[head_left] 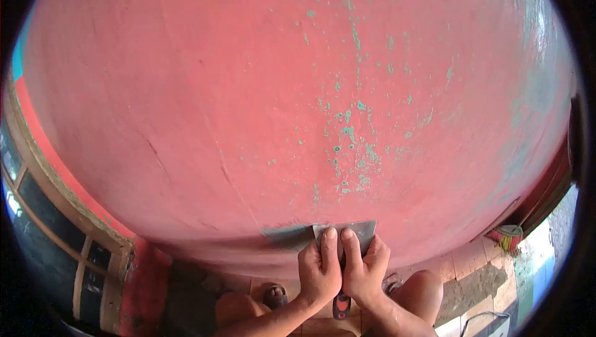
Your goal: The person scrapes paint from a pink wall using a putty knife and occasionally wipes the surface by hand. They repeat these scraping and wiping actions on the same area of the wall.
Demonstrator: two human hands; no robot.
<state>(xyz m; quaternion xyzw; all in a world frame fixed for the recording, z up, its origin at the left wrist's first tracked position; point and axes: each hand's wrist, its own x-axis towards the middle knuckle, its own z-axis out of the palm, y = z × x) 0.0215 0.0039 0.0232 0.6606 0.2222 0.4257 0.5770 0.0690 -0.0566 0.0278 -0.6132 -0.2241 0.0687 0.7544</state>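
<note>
A wide metal scraper (359, 227) with a black and red handle (341, 307) is held in both hands, its blade edge against the lower part of the red wall (205, 107). My left hand (320, 273) grips it with the thumb laid flat along the blade. On the other side my right hand (366, 268) mirrors this, thumb also on the metal. Left of the blade lies a dark grey-green patch (288, 236) where the red paint is off. Green flecks show through the paint above the blade.
A window with a wooden frame (81, 256) borders the wall at left. At right a broom head (509, 236) with coloured bristles rests near a doorway. The floor tiles (444, 264) carry a grey patch (475, 290). My bent knees flank my arms.
</note>
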